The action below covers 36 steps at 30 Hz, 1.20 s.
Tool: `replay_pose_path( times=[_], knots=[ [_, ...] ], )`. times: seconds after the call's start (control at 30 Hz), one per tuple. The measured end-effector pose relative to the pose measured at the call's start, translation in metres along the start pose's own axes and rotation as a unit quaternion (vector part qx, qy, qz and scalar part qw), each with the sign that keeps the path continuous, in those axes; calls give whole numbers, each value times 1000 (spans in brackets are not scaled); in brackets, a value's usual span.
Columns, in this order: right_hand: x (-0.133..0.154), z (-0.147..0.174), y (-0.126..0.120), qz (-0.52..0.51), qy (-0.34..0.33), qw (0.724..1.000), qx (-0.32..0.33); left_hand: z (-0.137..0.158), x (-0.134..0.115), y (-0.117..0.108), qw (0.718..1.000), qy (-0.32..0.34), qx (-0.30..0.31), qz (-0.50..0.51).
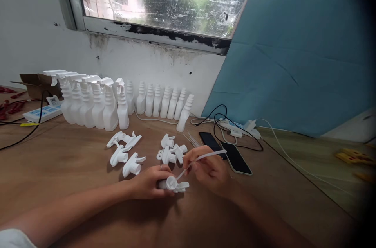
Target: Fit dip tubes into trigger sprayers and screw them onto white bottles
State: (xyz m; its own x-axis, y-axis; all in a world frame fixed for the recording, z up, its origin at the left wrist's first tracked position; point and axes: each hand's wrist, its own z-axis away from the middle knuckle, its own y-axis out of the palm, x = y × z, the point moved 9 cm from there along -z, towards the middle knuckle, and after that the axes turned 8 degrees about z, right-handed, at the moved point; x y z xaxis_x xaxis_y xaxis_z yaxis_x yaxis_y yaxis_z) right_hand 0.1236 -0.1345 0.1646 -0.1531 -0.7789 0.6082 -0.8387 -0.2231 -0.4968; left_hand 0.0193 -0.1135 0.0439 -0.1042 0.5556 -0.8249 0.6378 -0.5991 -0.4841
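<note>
My left hand (148, 181) lies on the wooden table (58, 162) and grips a white trigger spray head (173, 184). My right hand (210, 170) pinches a thin clear dip tube (205, 157) whose lower end meets the spray head. Two loose groups of white spray heads lie just beyond my hands, one group (125, 152) to the left and one group (172, 150) in the middle. A small bundle of clear tubes (192, 138) lies behind my right hand. White bottles stand along the wall, some capped with triggers (88, 103), some uncapped (164, 101).
Two dark phones (235, 158) lie right of my right hand, among black and white cables and chargers (235, 124). A power strip (44, 113) and a cardboard box (37, 83) sit at the far left. A blue panel (293, 52) leans at the right below the window.
</note>
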Motion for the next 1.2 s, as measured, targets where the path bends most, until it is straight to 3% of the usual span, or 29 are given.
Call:
replay_pose_path(
  times=[0.2,0.47,0.6,0.83,1.2],
  knots=[
    [3,9,11,15,21,999,29,0,-1,0,1000,9,-1,-9],
    [-9,7,10,-67,46,997,-5,1,-2,0,1000,13,6,-23],
    [-19,4,5,-46,70,996,-40,0,-2,0,1000,15,7,-26],
    [-20,3,6,-23,64,997,-41,0,-3,0,1000,6,13,-28],
    [-1,3,22,77,38,996,10,1,2,1,1000,14,2,-27]
  ],
)
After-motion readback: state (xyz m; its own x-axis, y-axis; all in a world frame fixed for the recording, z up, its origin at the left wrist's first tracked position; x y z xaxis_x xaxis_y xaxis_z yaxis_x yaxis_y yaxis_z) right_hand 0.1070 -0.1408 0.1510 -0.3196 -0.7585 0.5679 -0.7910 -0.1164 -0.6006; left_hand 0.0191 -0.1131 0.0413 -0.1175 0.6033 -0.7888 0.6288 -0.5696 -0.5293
